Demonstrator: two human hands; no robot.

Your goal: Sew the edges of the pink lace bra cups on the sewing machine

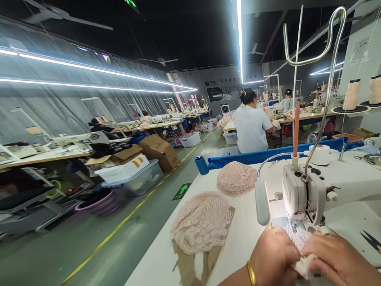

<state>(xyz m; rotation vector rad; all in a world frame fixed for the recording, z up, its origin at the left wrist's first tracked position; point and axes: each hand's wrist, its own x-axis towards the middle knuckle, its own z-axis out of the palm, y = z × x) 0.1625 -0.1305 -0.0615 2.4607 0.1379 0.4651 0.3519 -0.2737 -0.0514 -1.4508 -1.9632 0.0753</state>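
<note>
Just in front of the white sewing machine, my left hand and my right hand come together over a piece of pale lace fabric. Both are closed on it, fingers bent and blurred at the tips. White strands spread from between the hands to the area under the needle; the needle tip is hard to make out. Left of the machine lie two beige lace bra cups, the nearer one resting on a brown pattern piece.
A lamp on a bent neck hangs beside the machine head. Scissors lie at right. A blue thread cone stands at the table's far left corner. Beyond, a person sits facing away; boxes line the aisle.
</note>
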